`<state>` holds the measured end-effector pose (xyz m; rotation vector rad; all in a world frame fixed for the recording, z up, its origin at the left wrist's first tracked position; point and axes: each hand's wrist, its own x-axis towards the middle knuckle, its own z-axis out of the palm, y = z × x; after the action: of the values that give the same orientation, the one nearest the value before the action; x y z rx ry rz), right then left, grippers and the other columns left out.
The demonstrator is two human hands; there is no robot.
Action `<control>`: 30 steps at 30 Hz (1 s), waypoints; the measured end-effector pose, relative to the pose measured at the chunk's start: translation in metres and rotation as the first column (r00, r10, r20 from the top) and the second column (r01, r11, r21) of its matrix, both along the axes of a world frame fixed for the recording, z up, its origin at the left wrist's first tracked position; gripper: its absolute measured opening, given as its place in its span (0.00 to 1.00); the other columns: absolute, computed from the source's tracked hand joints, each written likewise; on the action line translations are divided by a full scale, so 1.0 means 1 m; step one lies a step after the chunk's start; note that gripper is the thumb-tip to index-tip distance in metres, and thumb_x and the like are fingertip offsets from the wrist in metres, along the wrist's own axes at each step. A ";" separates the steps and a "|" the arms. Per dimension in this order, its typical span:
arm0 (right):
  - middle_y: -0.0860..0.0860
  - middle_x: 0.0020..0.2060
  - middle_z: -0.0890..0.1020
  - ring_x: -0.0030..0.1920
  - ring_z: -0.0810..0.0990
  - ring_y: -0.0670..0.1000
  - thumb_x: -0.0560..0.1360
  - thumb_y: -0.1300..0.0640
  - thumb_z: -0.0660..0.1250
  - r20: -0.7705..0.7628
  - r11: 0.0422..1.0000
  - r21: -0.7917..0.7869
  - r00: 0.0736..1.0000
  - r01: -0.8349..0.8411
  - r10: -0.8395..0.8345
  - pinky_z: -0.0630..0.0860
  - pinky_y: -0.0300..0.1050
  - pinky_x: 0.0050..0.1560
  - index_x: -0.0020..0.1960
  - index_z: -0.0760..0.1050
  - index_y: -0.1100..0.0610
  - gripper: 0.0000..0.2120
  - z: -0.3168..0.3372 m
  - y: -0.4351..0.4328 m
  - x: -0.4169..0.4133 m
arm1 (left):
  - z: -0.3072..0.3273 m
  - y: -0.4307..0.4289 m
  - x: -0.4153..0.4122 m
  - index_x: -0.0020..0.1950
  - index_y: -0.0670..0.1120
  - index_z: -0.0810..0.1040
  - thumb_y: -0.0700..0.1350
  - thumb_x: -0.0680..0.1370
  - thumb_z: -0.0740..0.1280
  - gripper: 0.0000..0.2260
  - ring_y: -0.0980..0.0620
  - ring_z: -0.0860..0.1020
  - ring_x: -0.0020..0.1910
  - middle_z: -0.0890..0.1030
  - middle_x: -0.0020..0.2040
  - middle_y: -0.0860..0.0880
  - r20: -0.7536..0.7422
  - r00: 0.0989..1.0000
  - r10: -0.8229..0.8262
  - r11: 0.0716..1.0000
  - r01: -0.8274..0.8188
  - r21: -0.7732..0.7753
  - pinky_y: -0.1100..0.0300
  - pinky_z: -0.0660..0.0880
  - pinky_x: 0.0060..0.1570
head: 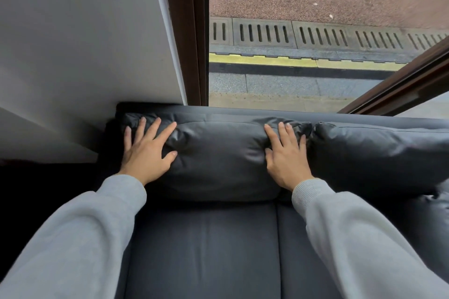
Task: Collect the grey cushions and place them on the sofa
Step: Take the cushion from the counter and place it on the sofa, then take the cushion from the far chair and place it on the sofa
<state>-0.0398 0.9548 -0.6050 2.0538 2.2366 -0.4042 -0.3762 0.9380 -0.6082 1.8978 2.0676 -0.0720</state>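
Note:
A dark grey leather cushion (pixel 218 153) stands upright against the backrest of the dark grey sofa (pixel 204 250), at its left end. My left hand (pixel 145 150) lies flat on the cushion's left side, fingers spread. My right hand (pixel 286 155) presses flat on its right side, fingers apart. Neither hand grips it. A second dark grey cushion (pixel 379 155) leans against the backrest just to the right, touching the first.
A white wall (pixel 85 43) rises behind the sofa's left end. A dark brown window frame (pixel 192 31) and glass stand behind the backrest, with pavement and a drain grate (pixel 291 34) outside. Dark floor lies left of the sofa.

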 end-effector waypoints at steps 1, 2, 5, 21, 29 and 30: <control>0.57 0.85 0.52 0.85 0.45 0.57 0.85 0.51 0.56 0.003 1.000 -0.022 1.000 -0.003 0.003 0.42 0.65 0.80 0.85 0.50 0.48 0.31 0.000 -0.003 0.000 | 0.002 -0.002 -0.001 0.84 0.64 0.52 0.61 0.80 0.65 0.35 0.44 0.43 0.84 0.52 0.86 0.51 -0.004 1.000 -0.002 0.999 0.002 -0.035 0.40 0.38 0.80; 0.56 0.85 0.51 0.85 0.45 0.57 0.85 0.51 0.56 -0.001 0.999 -0.046 1.000 -0.007 0.007 0.42 0.65 0.81 0.86 0.49 0.47 0.31 0.001 -0.005 0.001 | 0.006 -0.005 -0.001 0.84 0.64 0.51 0.62 0.80 0.65 0.35 0.44 0.43 0.84 0.52 0.86 0.50 -0.010 1.000 0.000 0.997 -0.001 -0.075 0.39 0.39 0.80; 0.56 0.85 0.47 0.85 0.42 0.57 0.86 0.48 0.55 0.024 0.992 -0.114 0.998 -0.055 0.058 0.42 0.65 0.81 0.86 0.44 0.47 0.33 0.013 -0.007 0.003 | 0.021 -0.014 0.001 0.84 0.64 0.43 0.62 0.80 0.64 0.39 0.43 0.39 0.84 0.44 0.86 0.51 -0.085 0.996 -0.007 0.984 -0.009 -0.181 0.36 0.41 0.79; 0.62 0.84 0.41 0.83 0.39 0.64 0.82 0.31 0.52 0.045 0.987 -0.068 0.988 -0.145 0.149 0.39 0.69 0.79 0.85 0.40 0.45 0.40 0.186 -0.133 0.131 | 0.200 -0.178 0.180 0.82 0.66 0.39 0.75 0.77 0.56 0.41 0.39 0.32 0.82 0.32 0.84 0.47 -0.122 0.976 0.182 0.983 -0.184 -0.001 0.29 0.40 0.76; 0.58 0.84 0.39 0.83 0.37 0.64 0.74 0.20 0.41 -0.007 0.955 0.048 0.956 -0.292 0.292 0.35 0.69 0.78 0.85 0.40 0.40 0.45 0.328 -0.214 0.144 | 0.341 -0.281 0.275 0.82 0.67 0.38 0.80 0.73 0.48 0.41 0.40 0.27 0.80 0.28 0.83 0.47 -0.075 0.962 0.261 0.961 -0.252 0.111 0.30 0.34 0.76; 0.58 0.85 0.39 0.83 0.37 0.64 0.72 0.18 0.38 -0.026 0.949 0.048 0.949 -0.312 0.314 0.35 0.70 0.77 0.85 0.40 0.39 0.47 0.345 -0.224 0.139 | 0.359 -0.298 0.275 0.82 0.67 0.38 0.80 0.73 0.48 0.41 0.41 0.27 0.80 0.28 0.83 0.48 -0.078 0.954 0.290 0.953 -0.280 0.119 0.30 0.33 0.76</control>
<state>0.0991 0.7305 -0.2595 1.6748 2.5539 -0.3662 -0.1017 0.6396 -0.2491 1.6601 2.4329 0.0189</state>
